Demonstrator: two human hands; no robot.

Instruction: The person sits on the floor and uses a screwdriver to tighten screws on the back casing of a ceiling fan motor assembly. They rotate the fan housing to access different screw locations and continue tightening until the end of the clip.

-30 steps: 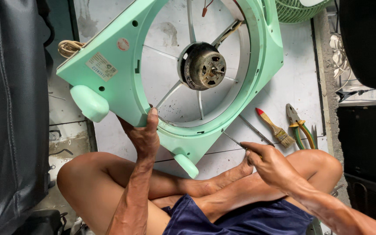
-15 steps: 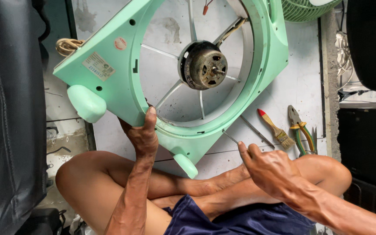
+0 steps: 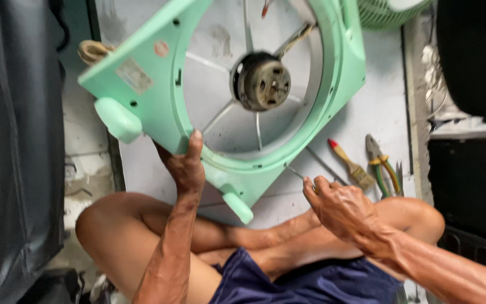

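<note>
Pale grey floor point(image 3: 378, 118) w/ dark bulky shapes at both edges of the head view; person sits cross-legged on it, only one view to go on.

Landmark: mint-green fan housing point(image 3: 158, 107), a square frame w/ big round opening, propped tilted on one corner just in front of the knees. Motor point(image 3: 262, 83) sits at centre of the opening on thin spokes.

Left hand point(image 3: 187, 166) is on the housing's lower rim, thumb up along the inner ring edge, fingers point(image 3: 195, 143) clenched round the plastic, bracing it.

Right hand point(image 3: 341, 205) is below and to the right of the housing, closed in a pinch grip on a thin metal tool point(image 3: 295, 171), prob. a screwdriver shaft. Its long axis runs up-left from the fist, tip right at the housing's lower-right rim, touching or nearly so; can't tell which. So the right hand is the nearer one to that rim spot; the left is well apart along the same edge.

Right of the housing on the floor: small brush w/ red-tipped handle point(image 3: 351, 163), then pliers w/ green-yellow grips point(image 3: 381, 166) just beside it.
</note>
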